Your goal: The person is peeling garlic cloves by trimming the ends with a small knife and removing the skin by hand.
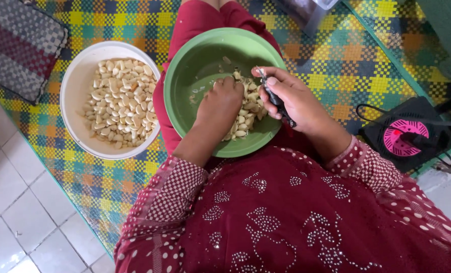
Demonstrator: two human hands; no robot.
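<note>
Two bowls sit in view. The green bowl (195, 60) rests on the person's lap at the upper centre of the frame, with one heap of garlic cloves (245, 119) lying in its right half, too many to count. The left hand (218, 108) reaches into this bowl from below, palm down, its fingers (230, 85) curled onto the heap and touching the cloves; whether they pinch a single clove cannot be told. The right hand (296, 101) hovers over the bowl's right rim, its fingers closed around the dark handle of one small knife (276, 98), whose short blade points toward the upper left, just beside the left hand's knuckles.

The second bowl, a white bowl (76, 86), stands at the upper left of the frame on a woven mat (336, 65) of yellow, green and orange checks, touching or nearly touching the green bowl's left side. It holds a broad layer of peeled cloves (119, 101), pale and bare, again far too many to count.

One grey and maroon cushion (18, 45) lies in the upper left corner. One black device with a round pink face (405, 136) sits at the right edge, with a black cord looping beside it. White floor tiles (13, 212) fill the lower left.
</note>
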